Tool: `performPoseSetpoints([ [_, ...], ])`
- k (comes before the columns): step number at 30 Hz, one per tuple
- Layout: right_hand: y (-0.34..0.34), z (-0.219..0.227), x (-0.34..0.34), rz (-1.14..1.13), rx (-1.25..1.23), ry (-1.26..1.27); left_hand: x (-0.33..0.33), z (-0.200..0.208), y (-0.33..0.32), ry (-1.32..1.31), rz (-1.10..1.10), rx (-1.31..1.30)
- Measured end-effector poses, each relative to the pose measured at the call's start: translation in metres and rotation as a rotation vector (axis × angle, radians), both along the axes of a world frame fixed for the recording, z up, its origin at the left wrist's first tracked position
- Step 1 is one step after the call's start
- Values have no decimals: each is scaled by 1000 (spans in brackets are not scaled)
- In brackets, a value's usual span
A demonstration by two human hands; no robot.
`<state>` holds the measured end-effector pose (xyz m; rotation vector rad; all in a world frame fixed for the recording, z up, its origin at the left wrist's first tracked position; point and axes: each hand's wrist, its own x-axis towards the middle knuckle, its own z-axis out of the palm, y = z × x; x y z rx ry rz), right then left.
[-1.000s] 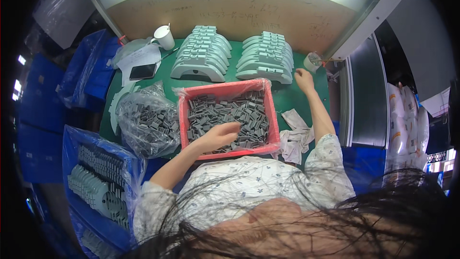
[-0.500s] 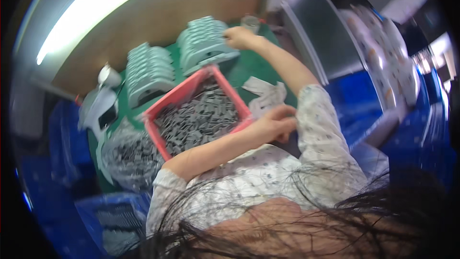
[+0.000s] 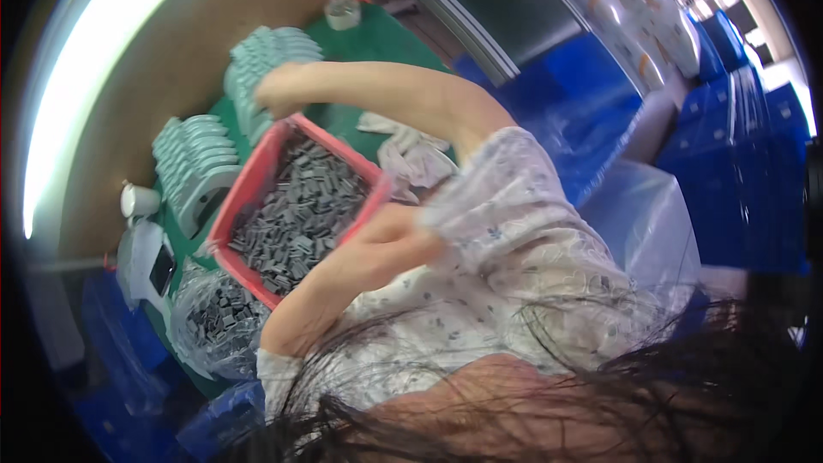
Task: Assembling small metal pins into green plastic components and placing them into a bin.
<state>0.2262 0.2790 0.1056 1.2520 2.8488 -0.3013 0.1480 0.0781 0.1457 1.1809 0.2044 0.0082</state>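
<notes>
My right hand [image 3: 283,90], blurred by motion, reaches across to the near side of a stack of pale green moulded plastic parts [image 3: 276,45]. Its fingers are mostly hidden, so I cannot tell whether it grips one of them. My left hand [image 3: 394,244] is held in front of my chest, just beyond the near right edge of a pink-red bin [image 3: 244,173]. Motion smears its fingers, and whatever they might hold does not show. Many small grey plastic pieces [image 3: 296,214] lie in the plastic-lined bin.
A second stack of pale green parts [image 3: 195,163] stands left of the bin, near a white cup [image 3: 139,200] and a phone [image 3: 163,270]. A clear bag of grey pieces [image 3: 225,317] lies nearer me. White gloves or cloth [image 3: 411,154] and a clear jar [image 3: 343,13] sit on the green table.
My view has swung to the right, so the bin and stacks appear further left. My right hand has moved from the stack's right side to its near side; my left hand stays by my chest.
</notes>
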Motion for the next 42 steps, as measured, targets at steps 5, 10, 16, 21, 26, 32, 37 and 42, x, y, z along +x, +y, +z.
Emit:
performPoseSetpoints([
  [5, -19, 41, -64, 345, 175, -18, -69, -47, -16, 242, 193, -71],
  [10, -29, 71, -81, 424, 172, -42, -111, -88, -43, 436, 388, -125],
  [16, 11, 61, -71, 426, 259, 0, -105, -95, -57, 478, 420, -92],
  [21, -13, 56, -55, 349, 237, -126, -115, -97, -70, 505, 480, -100],
  [26, -17, 63, -42, 316, 216, -123, -112, -99, -71, 507, 503, -91],
  [32, -22, 64, -44, 358, 201, -72, -117, -97, -78, 528, 549, -91],
  [37, -42, 72, -29, 410, 201, -109, -120, -91, -91, 532, 591, -97],
  [42, -40, 63, -38, 476, 191, -15, -117, -80, -104, 547, 648, -113],
])
